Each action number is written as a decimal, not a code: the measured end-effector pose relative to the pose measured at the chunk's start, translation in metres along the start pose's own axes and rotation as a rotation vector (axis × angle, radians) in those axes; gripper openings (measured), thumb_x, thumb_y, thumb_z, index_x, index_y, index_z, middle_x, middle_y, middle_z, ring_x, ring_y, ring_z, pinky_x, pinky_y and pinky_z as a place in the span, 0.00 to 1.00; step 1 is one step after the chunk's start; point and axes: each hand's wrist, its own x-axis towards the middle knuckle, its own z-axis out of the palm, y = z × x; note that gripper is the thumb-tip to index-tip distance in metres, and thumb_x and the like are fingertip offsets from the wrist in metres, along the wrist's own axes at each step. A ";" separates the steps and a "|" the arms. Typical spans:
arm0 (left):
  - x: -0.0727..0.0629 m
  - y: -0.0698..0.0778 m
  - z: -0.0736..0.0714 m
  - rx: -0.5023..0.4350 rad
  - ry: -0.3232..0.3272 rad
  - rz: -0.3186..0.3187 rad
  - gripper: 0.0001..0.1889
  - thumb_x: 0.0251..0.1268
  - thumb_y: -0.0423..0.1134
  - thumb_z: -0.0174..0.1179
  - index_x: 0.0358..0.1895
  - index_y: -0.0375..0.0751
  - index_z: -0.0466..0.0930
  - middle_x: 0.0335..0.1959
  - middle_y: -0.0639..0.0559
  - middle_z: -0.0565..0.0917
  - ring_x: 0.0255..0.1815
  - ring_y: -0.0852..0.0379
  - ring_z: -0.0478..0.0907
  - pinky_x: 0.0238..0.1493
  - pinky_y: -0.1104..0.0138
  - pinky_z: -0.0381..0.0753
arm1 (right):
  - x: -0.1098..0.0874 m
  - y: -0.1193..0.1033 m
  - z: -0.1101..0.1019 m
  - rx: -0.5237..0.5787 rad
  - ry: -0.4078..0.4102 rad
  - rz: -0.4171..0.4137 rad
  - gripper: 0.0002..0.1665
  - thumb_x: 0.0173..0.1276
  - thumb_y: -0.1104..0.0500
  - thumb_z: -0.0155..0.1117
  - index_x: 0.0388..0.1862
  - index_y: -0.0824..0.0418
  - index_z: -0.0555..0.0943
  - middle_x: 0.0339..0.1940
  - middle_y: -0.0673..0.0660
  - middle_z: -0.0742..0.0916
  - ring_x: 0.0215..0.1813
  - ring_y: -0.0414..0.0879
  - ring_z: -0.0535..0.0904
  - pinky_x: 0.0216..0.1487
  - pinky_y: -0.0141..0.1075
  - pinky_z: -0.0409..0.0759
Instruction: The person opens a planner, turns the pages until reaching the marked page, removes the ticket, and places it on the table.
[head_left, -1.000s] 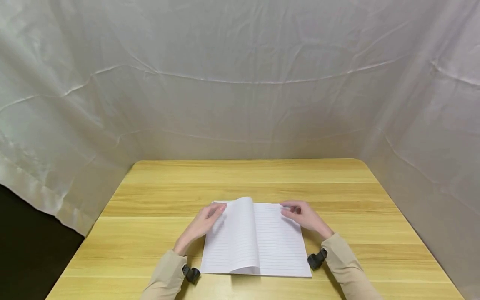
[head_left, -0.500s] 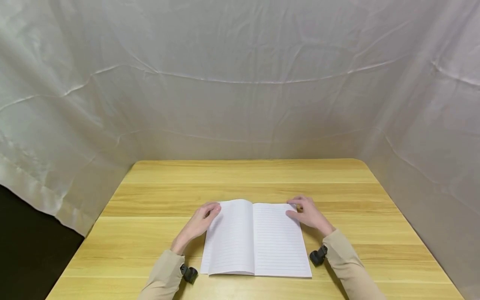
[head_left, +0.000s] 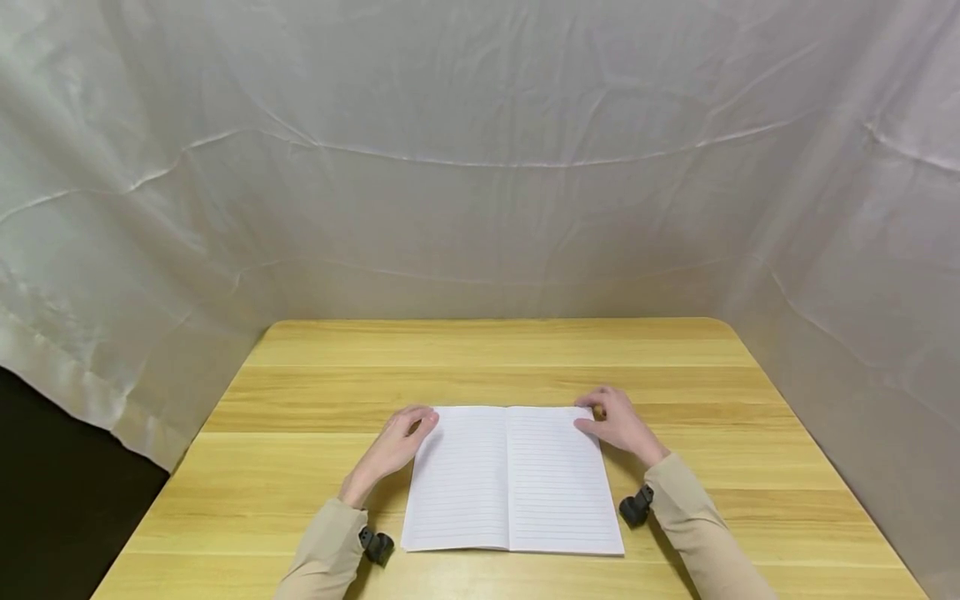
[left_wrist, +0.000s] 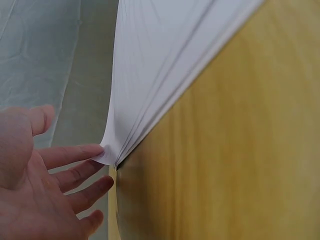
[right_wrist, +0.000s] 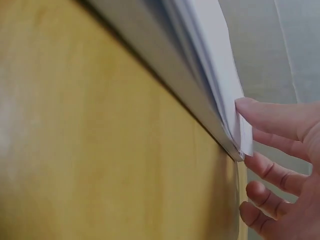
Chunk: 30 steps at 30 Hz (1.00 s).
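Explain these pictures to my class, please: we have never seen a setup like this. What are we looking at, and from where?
There is no robot here, just a person's two bare hands: the left hand and the right hand. The wide view comes from a camera worn on the head, looking forward and down. The close-ups come from the small black left wrist camera and right wrist camera, each looking at its own hand's work. On the wooden table, in front of pale hanging cloth, lies an open notebook with lined pages. The left hand's fingers touch its far left corner without gripping it; the right hand's fingers pinch paper at the far right corner.
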 end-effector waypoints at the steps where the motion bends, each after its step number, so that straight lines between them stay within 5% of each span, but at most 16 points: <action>1: 0.000 0.000 0.000 0.003 -0.001 -0.001 0.23 0.81 0.45 0.49 0.60 0.28 0.79 0.64 0.32 0.79 0.69 0.33 0.71 0.72 0.42 0.68 | 0.001 0.000 0.000 0.003 0.010 0.004 0.19 0.65 0.57 0.72 0.52 0.66 0.84 0.50 0.64 0.84 0.53 0.59 0.76 0.52 0.53 0.78; 13: -0.002 0.000 0.000 0.022 -0.006 -0.008 0.21 0.81 0.45 0.49 0.57 0.30 0.82 0.65 0.31 0.78 0.71 0.32 0.69 0.72 0.40 0.66 | 0.002 -0.003 0.000 0.072 0.104 0.061 0.04 0.66 0.61 0.69 0.36 0.61 0.84 0.36 0.56 0.85 0.35 0.45 0.74 0.37 0.32 0.71; 19: -0.004 0.001 0.001 -0.011 -0.035 -0.027 0.25 0.81 0.46 0.49 0.63 0.26 0.76 0.74 0.28 0.66 0.76 0.28 0.60 0.75 0.38 0.61 | -0.002 -0.008 -0.001 0.142 0.094 -0.011 0.10 0.72 0.61 0.65 0.45 0.64 0.89 0.36 0.59 0.90 0.28 0.40 0.73 0.27 0.28 0.71; 23: -0.004 0.003 0.001 -0.023 -0.044 -0.017 0.28 0.81 0.47 0.47 0.68 0.24 0.70 0.78 0.28 0.59 0.79 0.27 0.54 0.78 0.35 0.51 | -0.006 -0.010 -0.003 0.193 0.064 -0.048 0.15 0.75 0.58 0.61 0.53 0.65 0.87 0.47 0.63 0.91 0.34 0.39 0.80 0.33 0.28 0.76; 26: -0.004 0.008 0.002 -0.029 -0.034 0.006 0.29 0.81 0.48 0.47 0.71 0.26 0.67 0.78 0.30 0.59 0.79 0.29 0.54 0.78 0.35 0.51 | -0.009 -0.013 -0.005 0.219 0.014 -0.082 0.18 0.77 0.55 0.59 0.57 0.64 0.85 0.54 0.64 0.89 0.43 0.42 0.85 0.41 0.28 0.80; 30: -0.004 0.017 0.006 -0.080 -0.021 0.032 0.29 0.81 0.48 0.48 0.75 0.32 0.63 0.76 0.33 0.65 0.79 0.32 0.58 0.77 0.37 0.57 | -0.012 -0.020 -0.008 0.263 -0.088 -0.105 0.22 0.79 0.54 0.56 0.62 0.65 0.81 0.46 0.65 0.90 0.32 0.37 0.79 0.32 0.28 0.76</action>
